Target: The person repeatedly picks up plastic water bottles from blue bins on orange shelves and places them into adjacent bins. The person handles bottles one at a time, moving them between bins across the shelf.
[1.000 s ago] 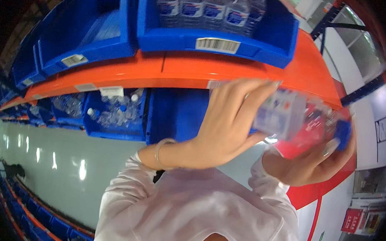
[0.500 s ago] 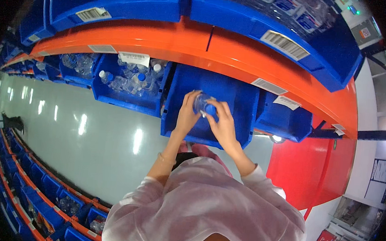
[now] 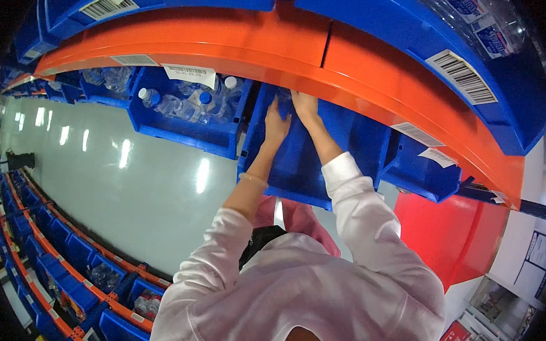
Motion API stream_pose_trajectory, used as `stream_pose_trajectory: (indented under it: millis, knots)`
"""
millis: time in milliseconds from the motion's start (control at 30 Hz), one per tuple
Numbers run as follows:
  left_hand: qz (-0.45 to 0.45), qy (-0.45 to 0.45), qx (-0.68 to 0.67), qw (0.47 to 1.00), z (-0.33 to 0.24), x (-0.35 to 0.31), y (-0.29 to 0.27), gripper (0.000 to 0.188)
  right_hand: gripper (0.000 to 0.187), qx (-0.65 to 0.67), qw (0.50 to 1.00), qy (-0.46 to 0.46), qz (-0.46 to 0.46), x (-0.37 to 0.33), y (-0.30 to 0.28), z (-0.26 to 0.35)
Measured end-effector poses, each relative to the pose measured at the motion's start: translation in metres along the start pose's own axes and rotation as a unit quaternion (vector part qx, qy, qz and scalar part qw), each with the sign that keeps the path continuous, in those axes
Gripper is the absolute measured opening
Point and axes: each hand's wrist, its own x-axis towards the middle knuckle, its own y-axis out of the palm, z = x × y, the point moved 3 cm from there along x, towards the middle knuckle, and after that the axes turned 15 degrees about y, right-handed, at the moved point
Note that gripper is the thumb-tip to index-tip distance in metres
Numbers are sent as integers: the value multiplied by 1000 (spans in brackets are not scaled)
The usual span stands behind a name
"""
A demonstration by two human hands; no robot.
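Both my hands reach deep into a blue bin (image 3: 351,138) on the lower shelf level. A clear plastic bottle (image 3: 284,94) shows in part between them at the bin's far end, mostly hidden by the orange beam above. My left hand (image 3: 277,125) is beside the bottle, its thumb apart from its fingers. On the other side is my right hand (image 3: 306,107); its fingertips disappear under the beam, so its grip does not show. Apart from the bottle, I see only bare blue surface in this bin.
An orange shelf beam (image 3: 231,44) crosses just above my hands. To the left, a blue bin (image 3: 180,132) holds several clear bottles; a smaller blue bin (image 3: 421,174) stands at right. Larger blue bins (image 3: 409,34) sit above. A red panel (image 3: 446,233) stands at right.
My hands have moved away from my body, carrying the bottle from above the bin's front part to its far end under the beam. The left thumb has come away from the bottle.
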Motion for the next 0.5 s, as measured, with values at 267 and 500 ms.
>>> stream_pose_trajectory:
  millis: [267, 500]
  knots:
    - [32, -25, 14, 999, -2, 48, -2, 62, 40, 48, 998, -1, 28, 9, 17, 7]
    - [17, -89, 53, 994, 13, 13, -2, 55, 42, 42, 992, -116, -21, 27, 27, -2]
